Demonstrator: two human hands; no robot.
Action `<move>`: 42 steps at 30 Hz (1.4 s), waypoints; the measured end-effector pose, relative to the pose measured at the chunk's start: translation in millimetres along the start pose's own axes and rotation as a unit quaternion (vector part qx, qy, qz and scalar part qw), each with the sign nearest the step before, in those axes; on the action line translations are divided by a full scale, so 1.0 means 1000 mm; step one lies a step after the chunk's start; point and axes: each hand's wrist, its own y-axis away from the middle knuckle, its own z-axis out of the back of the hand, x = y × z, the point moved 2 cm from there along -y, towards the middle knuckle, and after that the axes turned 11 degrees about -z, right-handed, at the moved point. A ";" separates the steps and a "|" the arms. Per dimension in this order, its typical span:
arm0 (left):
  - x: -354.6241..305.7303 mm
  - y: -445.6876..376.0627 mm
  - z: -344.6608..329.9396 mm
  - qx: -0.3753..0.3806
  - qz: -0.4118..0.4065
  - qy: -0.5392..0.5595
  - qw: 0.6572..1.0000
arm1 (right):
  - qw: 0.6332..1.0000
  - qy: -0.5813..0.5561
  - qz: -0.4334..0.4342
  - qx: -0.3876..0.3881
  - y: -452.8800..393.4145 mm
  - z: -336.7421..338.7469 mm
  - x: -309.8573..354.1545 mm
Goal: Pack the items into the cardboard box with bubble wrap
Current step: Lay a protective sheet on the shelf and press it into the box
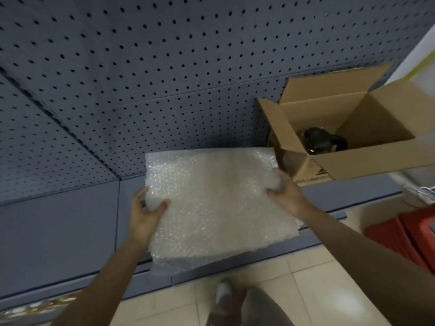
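Bubble wrap (211, 203), one sheet on the shelf (58, 231), left hand (144, 214) and right hand (286, 192) each pinching an edge (cardboard box (367, 158) at two o'clock): lift level, line box evenly.

Sheet of clear bubble wrap (211, 203) spread flat across grey shelf (58, 231), front edge overhanging. Just right of it, brown cardboard box (367, 161) standing open, flaps raised, with dark glass jug (323, 141) lying inside near left wall.
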 end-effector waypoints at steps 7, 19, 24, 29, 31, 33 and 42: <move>0.024 -0.018 -0.017 -0.021 0.025 -0.028 0.999 | 0.998 0.067 0.017 0.000 -0.040 -0.005 0.003; 0.040 -0.042 -0.018 -0.025 0.037 -0.051 0.998 | 0.999 0.051 0.013 0.000 -0.077 -0.025 -0.002; 0.046 -0.043 -0.018 -0.021 0.044 -0.048 0.998 | 0.997 0.065 0.035 0.011 -0.081 -0.026 -0.007; 0.045 -0.042 -0.017 -0.006 0.033 -0.057 0.998 | 0.996 0.085 0.035 -0.006 -0.079 -0.027 -0.008; 0.044 -0.041 -0.016 0.006 0.037 -0.060 0.998 | 0.994 0.098 0.035 -0.014 -0.077 -0.027 -0.007; 0.042 -0.040 -0.014 0.010 0.034 -0.074 0.997 | 0.992 0.118 0.038 -0.021 -0.076 -0.025 -0.005; 0.014 -0.032 -0.012 -0.011 0.005 -0.035 0.999 | 0.995 0.091 0.044 -0.017 -0.057 -0.015 0.005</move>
